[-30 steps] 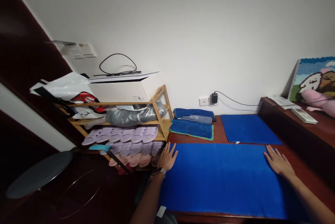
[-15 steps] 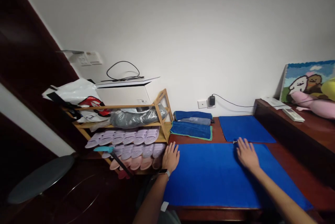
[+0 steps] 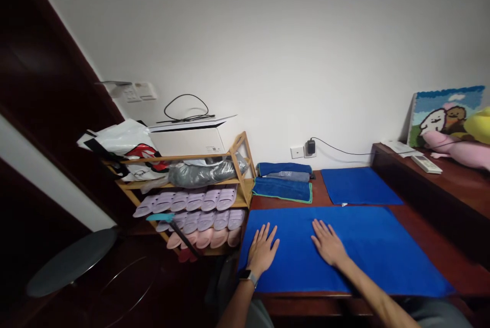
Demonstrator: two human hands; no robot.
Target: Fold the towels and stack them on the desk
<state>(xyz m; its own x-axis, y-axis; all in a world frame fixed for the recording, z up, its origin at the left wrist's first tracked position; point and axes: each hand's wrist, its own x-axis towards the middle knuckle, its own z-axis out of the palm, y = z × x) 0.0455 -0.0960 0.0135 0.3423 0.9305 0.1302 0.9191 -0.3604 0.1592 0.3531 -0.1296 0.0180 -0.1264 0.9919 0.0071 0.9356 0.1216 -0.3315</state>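
A large blue towel [image 3: 367,246] lies spread flat on a dark wooden table [image 3: 470,272]. My left hand [image 3: 262,251] rests palm down on its left part, fingers apart, a watch on the wrist. My right hand [image 3: 327,243] lies flat on the towel a short way to the right, fingers also spread. Neither hand holds anything.
A smaller blue towel [image 3: 358,186] lies behind the large one. Folded blue towels [image 3: 282,183] are stacked at the back left. A wooden shoe rack [image 3: 199,195] with several slippers stands left of the table. A raised ledge [image 3: 432,174] with a remote and plush toys runs along the right. A round stool [image 3: 72,261] is at lower left.
My right hand has slid left across the large towel from its right edge toward the middle. My left hand has moved slightly toward me on the towel.
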